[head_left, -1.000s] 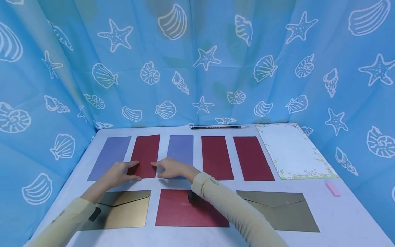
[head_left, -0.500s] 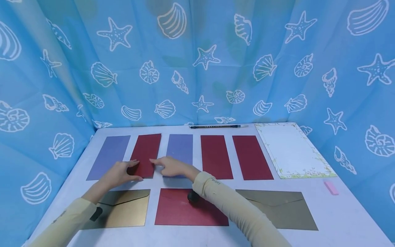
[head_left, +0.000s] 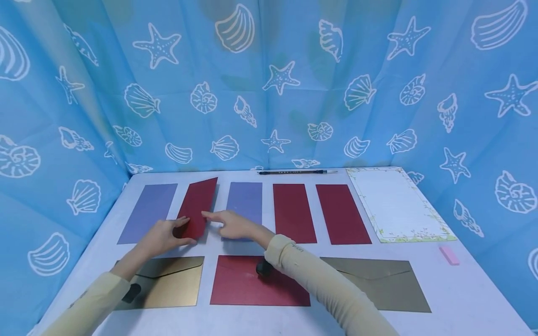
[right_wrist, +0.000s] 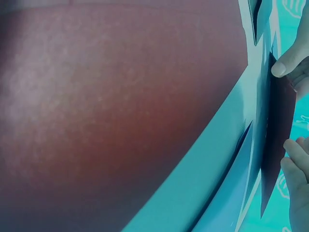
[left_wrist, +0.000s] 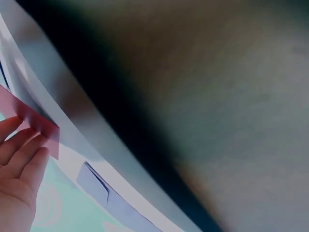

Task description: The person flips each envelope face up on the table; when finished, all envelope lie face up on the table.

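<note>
A narrow red envelope (head_left: 198, 198), second from the left in the back row, is tilted with its right side off the table. My left hand (head_left: 157, 238) holds its near left part, thumb at the near end and fingers along the left edge. At the lifted right edge is my right hand (head_left: 237, 226), index finger stretched against the envelope and the other fingers bent. In the left wrist view my left fingers (left_wrist: 29, 150) lie against the red envelope (left_wrist: 34, 118). The right wrist view shows both hands at the dark red envelope (right_wrist: 277, 121).
Purple envelopes (head_left: 149, 210) lie on either side, with two more red ones (head_left: 294, 212) further right. Nearer are a gold envelope (head_left: 180, 284), a wide red envelope (head_left: 235, 284) and a brown-grey envelope (head_left: 399, 284). Behind lie a brush (head_left: 294, 172), bordered paper (head_left: 395, 200) and a pink eraser (head_left: 449, 255).
The narrow red envelope lay flat; its right side has risen and tilted to the left. My right hand has moved slightly up and left with that edge. My left hand has stayed nearly still.
</note>
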A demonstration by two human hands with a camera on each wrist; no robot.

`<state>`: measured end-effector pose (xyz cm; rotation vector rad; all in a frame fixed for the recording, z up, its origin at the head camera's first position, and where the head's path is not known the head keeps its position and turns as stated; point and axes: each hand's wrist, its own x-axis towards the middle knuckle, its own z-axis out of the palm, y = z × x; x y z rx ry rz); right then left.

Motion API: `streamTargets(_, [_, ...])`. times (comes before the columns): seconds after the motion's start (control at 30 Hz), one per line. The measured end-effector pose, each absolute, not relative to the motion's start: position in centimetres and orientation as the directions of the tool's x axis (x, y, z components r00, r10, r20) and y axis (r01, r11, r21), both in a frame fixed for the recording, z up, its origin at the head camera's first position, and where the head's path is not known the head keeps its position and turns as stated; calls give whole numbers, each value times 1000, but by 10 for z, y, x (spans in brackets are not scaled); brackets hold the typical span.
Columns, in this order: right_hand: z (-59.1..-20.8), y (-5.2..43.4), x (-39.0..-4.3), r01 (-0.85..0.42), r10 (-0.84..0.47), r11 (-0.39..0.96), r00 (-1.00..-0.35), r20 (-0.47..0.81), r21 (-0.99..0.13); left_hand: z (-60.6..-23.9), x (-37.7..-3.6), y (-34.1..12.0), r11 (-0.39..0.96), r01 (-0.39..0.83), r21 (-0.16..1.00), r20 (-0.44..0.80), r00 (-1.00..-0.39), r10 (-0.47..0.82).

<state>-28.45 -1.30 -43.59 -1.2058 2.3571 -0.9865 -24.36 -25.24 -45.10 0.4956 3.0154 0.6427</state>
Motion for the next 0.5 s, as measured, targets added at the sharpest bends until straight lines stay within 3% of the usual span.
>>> streamTargets(0.27, [-435, -11, -284, -610, -815, 329, -568, 109, -721, -450, -236, -255, 848, 323, 420, 99, -945, 311])
streamTargets(0.5, [-440, -12, -281, -586, -735, 363, -658, 164, -724, -447, -226, -254, 811, 276, 516, 104, -960, 261])
